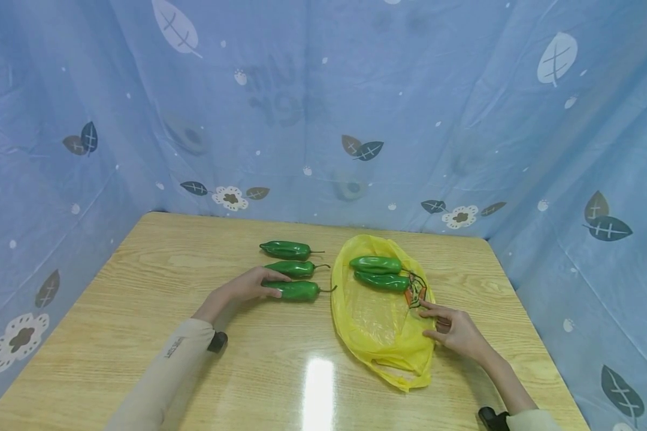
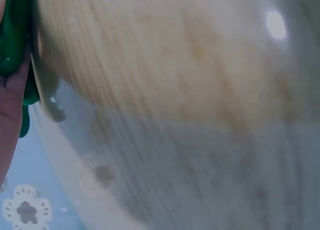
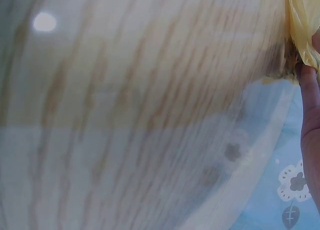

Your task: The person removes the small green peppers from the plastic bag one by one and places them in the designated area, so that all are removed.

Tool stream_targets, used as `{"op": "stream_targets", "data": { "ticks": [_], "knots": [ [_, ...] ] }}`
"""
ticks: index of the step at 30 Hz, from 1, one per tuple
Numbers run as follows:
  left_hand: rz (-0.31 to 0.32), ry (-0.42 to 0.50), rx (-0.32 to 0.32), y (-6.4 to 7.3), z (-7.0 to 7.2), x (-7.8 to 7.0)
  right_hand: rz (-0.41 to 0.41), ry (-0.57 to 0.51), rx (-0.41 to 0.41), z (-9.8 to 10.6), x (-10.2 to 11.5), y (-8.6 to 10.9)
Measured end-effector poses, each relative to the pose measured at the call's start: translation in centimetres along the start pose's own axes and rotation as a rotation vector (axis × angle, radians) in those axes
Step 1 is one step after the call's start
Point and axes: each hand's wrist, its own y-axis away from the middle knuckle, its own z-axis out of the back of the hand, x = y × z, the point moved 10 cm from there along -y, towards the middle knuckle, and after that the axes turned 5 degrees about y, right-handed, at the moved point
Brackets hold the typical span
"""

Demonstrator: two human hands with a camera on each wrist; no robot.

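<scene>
Three long green chili peppers lie in a row left of the bag: a far pepper [image 1: 287, 249], a middle pepper [image 1: 296, 269] and a near pepper [image 1: 301, 291]. My left hand [image 1: 250, 284] holds the near pepper at its stemless left end, thumb on the close side and fingers over the far side. A yellow plastic bag [image 1: 374, 347] lies spread flat, with two more green peppers [image 1: 381, 281] on it, stems to the right. At its right edge, my right hand [image 1: 455, 332] pinches the bag film; the right wrist view shows the film [image 3: 302, 24] over the fingers.
Near the pepper stems on the bag is a red and dark green printed patch [image 1: 415, 291]. The bag's handle loops [image 1: 407, 380] point toward me. A wooden table [image 1: 140, 287] carries everything, with a blue patterned curtain [image 1: 313, 120] around its back and sides.
</scene>
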Motion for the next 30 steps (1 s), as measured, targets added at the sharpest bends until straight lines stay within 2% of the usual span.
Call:
{"op": "stream_targets", "data": {
  "ticks": [12,17,21,25,30],
  "knots": [
    [0.008,0.004,0.005,-0.5,0.2,0.7,0.002,-0.005,0.005,-0.1,0.0,0.0],
    [0.001,0.006,0.008,-0.5,0.5,0.4,0.007,-0.001,0.004,0.0,0.2,0.0],
    [0.023,0.037,0.008,-0.3,0.9,0.5,0.012,0.017,-0.003,0.0,0.4,0.1],
    [0.07,0.055,-0.003,-0.3,1.1,1.0,0.008,0.019,0.001,0.0,0.4,0.0],
    [0.08,0.089,-0.019,-0.3,1.4,1.1,0.009,0.007,-0.002,0.1,0.4,-0.1]
  ]
}}
